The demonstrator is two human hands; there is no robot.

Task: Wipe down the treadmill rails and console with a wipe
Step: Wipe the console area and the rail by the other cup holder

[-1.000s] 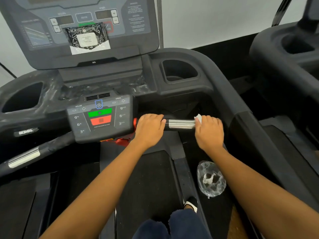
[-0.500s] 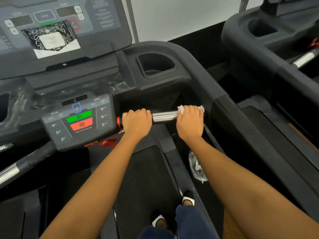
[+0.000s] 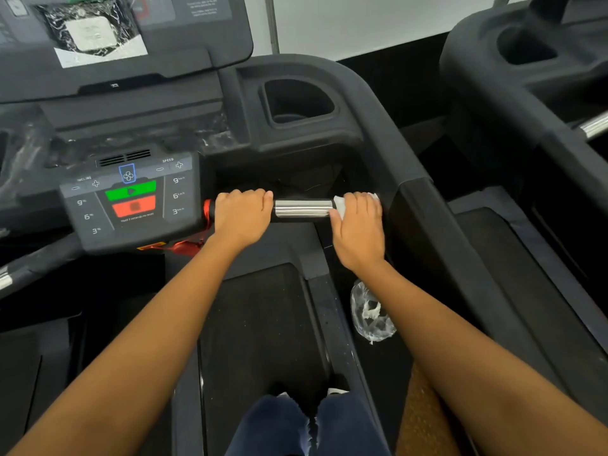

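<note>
A short front handlebar (image 3: 302, 208) with a shiny metal sleeve runs from the treadmill's small control panel (image 3: 131, 202) to the right side rail (image 3: 427, 225). My left hand (image 3: 241, 217) grips the bar's black left end beside the red safety key. My right hand (image 3: 358, 228) is wrapped over the bar's right end with a white wipe (image 3: 340, 205) pressed under the fingers; only its edges show. The big console screen (image 3: 138, 37) rises at the top left, with a plastic-wrapped packet (image 3: 92, 34) on it.
A cup holder (image 3: 296, 103) is sunk into the tray right of the console. A crumpled clear plastic wrapper (image 3: 370, 314) lies on the deck's right side strip. A second treadmill (image 3: 533, 93) stands to the right. My legs are on the belt (image 3: 263, 324).
My right hand with the wipe has slid right along the bar toward the side rail, baring more of the metal sleeve. The view has swung to the right. My left hand kept its grip.
</note>
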